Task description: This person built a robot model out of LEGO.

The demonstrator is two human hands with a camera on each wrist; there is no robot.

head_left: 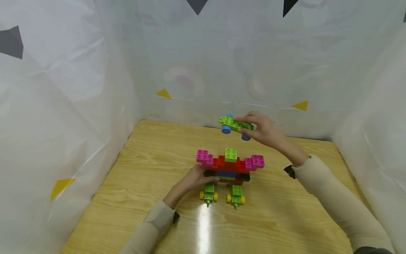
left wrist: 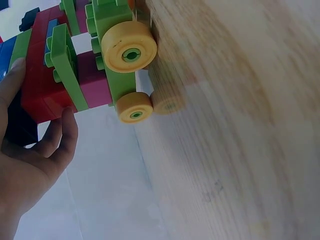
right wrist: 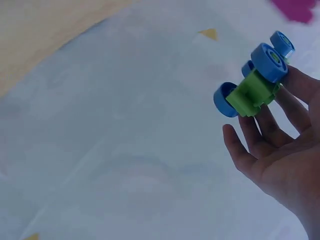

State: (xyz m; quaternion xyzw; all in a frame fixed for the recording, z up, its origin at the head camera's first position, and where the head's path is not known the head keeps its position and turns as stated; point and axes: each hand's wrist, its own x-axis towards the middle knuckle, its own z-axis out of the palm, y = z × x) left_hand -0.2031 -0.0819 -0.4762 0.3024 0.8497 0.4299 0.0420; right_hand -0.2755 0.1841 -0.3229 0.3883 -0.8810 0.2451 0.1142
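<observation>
A toy building-block figure (head_left: 226,164) stands on the table, with pink blocks at both ends, a red body and a lime block (head_left: 231,155) on top. Under it are two green wheeled bases with yellow wheels (left wrist: 129,47). My left hand (head_left: 195,178) grips the figure's left side, thumb in front by the dark block and fingertips on a red block (left wrist: 47,97). Above and behind the figure, my right hand (head_left: 261,129) holds a green wheeled base (head_left: 236,124) with blue wheels (right wrist: 269,62) between thumb and fingers, its studs facing up.
The wooden table (head_left: 152,148) reaches back to a pale sheet wall (head_left: 222,63), and similar sheets hang at left and right. Yellow and dark triangles mark the sheets. A bright light reflection (head_left: 204,225) lies on the tabletop in front of the figure.
</observation>
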